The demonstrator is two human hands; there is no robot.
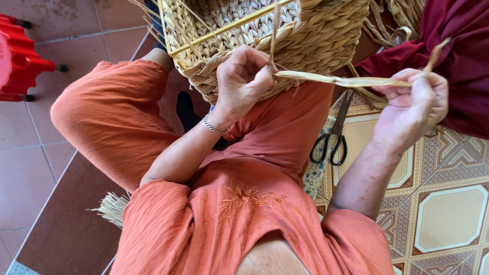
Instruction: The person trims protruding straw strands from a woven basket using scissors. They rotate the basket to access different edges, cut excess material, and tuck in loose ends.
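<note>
A woven straw basket (305, 35) with a yellow wire frame rests on my lap, over my orange trousers. My left hand (242, 81) pinches a thin straw strand (274, 30) against the basket's wall. My right hand (412, 107) is closed on a flat dried straw strip (346, 80) that stretches taut from the basket across to it, its end sticking up past my fingers. A silver bracelet sits on my left wrist.
Black-handled scissors (333, 135) lie on the patterned tile floor (448, 214) by my right knee. A dark red cloth (458, 46) is at the upper right. A red plastic stool (18, 58) stands far left. A bundle of pale straw (112, 208) pokes out near my left hip.
</note>
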